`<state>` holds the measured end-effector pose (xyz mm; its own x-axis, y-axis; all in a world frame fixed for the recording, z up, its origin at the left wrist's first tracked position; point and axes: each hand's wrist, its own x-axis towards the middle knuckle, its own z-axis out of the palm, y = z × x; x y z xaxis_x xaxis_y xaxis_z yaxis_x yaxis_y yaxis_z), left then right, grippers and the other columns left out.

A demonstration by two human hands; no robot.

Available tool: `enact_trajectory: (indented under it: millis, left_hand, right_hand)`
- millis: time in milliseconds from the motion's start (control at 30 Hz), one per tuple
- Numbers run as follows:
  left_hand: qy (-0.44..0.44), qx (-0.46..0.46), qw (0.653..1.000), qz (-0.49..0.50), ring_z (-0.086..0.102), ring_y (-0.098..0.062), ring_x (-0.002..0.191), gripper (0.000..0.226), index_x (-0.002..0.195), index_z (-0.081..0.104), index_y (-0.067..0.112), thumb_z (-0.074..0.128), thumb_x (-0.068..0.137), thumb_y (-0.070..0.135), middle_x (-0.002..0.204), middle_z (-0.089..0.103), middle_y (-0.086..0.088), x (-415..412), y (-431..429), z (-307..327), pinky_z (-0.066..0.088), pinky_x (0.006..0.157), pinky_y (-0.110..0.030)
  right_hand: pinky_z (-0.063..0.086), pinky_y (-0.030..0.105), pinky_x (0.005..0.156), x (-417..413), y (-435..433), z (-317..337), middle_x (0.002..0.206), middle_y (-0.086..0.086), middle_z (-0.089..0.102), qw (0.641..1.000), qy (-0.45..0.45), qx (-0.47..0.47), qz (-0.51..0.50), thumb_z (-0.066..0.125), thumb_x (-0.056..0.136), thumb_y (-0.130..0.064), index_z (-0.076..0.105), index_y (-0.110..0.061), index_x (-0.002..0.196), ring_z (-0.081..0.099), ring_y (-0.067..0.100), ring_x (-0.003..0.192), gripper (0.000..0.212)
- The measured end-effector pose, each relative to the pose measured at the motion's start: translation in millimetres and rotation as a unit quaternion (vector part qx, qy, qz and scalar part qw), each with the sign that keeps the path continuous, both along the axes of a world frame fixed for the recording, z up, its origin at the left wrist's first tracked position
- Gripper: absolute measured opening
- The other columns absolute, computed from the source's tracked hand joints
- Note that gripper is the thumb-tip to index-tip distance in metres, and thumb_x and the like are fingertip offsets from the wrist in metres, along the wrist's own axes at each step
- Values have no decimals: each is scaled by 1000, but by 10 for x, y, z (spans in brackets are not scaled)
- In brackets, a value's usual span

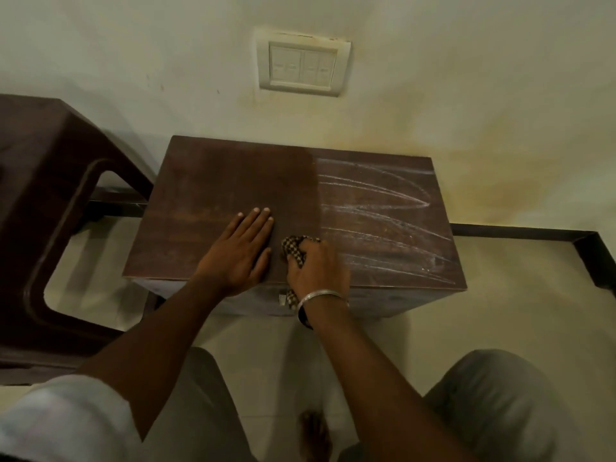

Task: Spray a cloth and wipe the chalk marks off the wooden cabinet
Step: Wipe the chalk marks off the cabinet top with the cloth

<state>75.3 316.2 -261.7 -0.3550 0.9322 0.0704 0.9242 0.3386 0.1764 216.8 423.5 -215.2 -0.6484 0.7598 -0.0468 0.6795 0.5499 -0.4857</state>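
Low dark-brown wooden cabinet (233, 181) against the wall. Left half of its top wiped clean; white chalk marks (376, 195) cover the right half. Left hand (238, 253) flat on the clean side, fingers (258, 221) released and spread, likely bracing the cabinet. Right hand (316, 268) at the near edge, clenched around a bunched brown-and-cream checked cloth (295, 250), right at the chalk boundary, presumably for the next pass rightward.

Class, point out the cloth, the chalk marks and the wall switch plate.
cloth (295, 249), head view, checked fold above the knuckles
chalk marks (376, 191), head view, long white stroke
switch plate (302, 66), head view, centre
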Motion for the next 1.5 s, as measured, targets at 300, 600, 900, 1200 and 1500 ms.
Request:
enact_trajectory:
  millis: [300,600,900,1200,1500]
  left_hand:
    - [-16,7,999,31,16,-29,154,67,155,30,0,17,101,38,164,24,-17,121,160,-3,11,126,-46]
    - [-1,7,1000,-5,19,-30,153,64,154,31,-3,19,103,35,163,26,-19,160,151,-35,8,126,-39]
    - [-2,13,1000,-6,12,-28,154,68,155,26,-2,15,103,40,164,20,-19,260,251,28,1,126,-36]
    - [-33,18,999,20,8,-25,156,70,157,23,1,14,101,42,166,17,-16,514,612,-31,8,128,-43]
    - [-41,32,998,33,5,-20,156,71,159,18,4,19,100,44,168,12,-13,503,633,-70,6,128,-41]
  right_hand:
    - [47,33,85,231,-72,45,121,0,56,1000,3,-9,9,55,93,-38,63,-29,115,58,20,106,25]
    - [51,39,84,-27,40,22,118,3,57,1000,-12,-20,-6,56,93,-38,63,-26,114,60,24,100,25]
    - [50,33,84,358,85,19,114,-3,61,998,7,-27,-53,56,91,-44,66,-31,112,60,19,103,26]
    - [48,31,80,556,331,62,118,-4,56,999,-33,9,-17,53,93,-46,62,-35,116,60,18,101,27]
    - [46,29,77,-61,590,16,112,0,62,1000,-1,4,-31,59,91,-39,66,-27,109,60,18,96,22]
